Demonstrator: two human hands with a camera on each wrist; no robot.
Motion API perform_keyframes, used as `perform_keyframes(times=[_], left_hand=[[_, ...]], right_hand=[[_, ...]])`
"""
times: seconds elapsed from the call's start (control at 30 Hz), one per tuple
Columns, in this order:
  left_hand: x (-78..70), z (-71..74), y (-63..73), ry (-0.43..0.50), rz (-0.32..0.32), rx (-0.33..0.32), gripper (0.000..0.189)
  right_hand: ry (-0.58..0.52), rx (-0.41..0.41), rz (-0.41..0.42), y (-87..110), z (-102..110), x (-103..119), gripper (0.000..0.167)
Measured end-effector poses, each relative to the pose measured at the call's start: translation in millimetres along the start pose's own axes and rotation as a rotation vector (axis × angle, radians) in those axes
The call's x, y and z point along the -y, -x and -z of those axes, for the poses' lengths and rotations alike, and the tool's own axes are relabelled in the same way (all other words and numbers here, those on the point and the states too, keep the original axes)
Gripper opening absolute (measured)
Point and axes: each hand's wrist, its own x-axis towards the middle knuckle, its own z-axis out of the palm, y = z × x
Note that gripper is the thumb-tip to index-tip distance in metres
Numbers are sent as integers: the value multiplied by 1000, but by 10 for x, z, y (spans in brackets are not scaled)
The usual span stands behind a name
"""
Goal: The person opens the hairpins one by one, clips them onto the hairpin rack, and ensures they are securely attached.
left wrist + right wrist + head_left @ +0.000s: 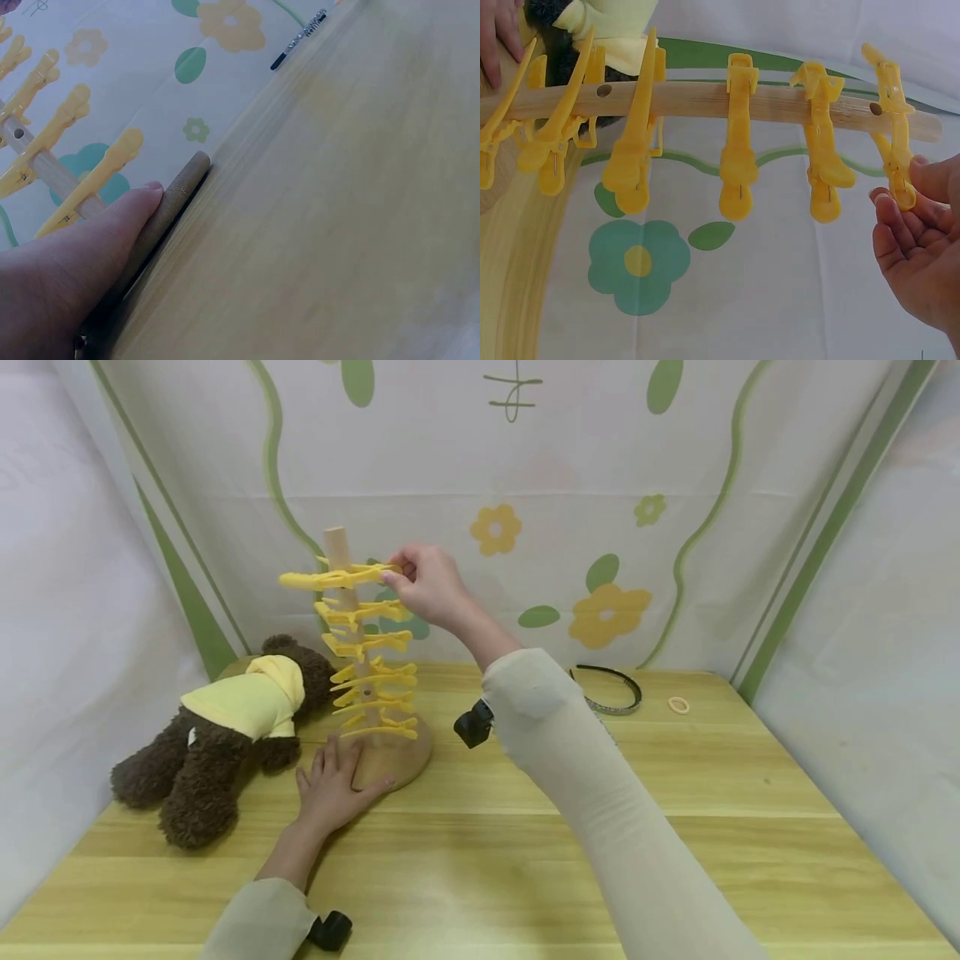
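Observation:
A wooden post (336, 545) stands upright on a round wooden base (401, 760), left of the table's middle. Several yellow alligator hair clips (739, 142) are clamped across it one above another. At the top of the post, my right hand (433, 583) pinches the tail end of the uppermost yellow alligator hair clip (895, 112) between thumb and fingers. That clip still sits around the post. My left hand (332, 793) rests on the base's near left edge, fingers spread. In the left wrist view, the left thumb (112, 225) lies along the base's rim.
A brown teddy bear (202, 768) in a yellow hoodie lies left of the post, close to the base. A black headband (633, 689) and a small pale ring (678, 705) lie at the table's back right. A flower-printed curtain (585, 460) hangs behind.

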Motion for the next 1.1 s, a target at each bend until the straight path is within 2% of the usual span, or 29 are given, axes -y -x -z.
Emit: perform_keyframes(times=[0.4,0.53,0.63,0.83,0.93,1.1], left_hand=[[-13,20,-21,-2,-5,7,90],[-22,28,-15,-8,-5,20,90],[-42,66,-12,-30,-1,50,91],[-127,307,0,-93,7,121,98],[-189,479,45,-139,27,126,101],[-278,764,130,-189,50,111,103]], right_hand=[[-111,36,-41,22,20,-72,25],[-137,46,-74,55,50,-106,38],[-111,50,-76,108,123,-151,50],[76,54,-34,364,378,-350,58],[169,69,-19,576,497,-502,60],[236,93,-42,976,662,-779,66]])
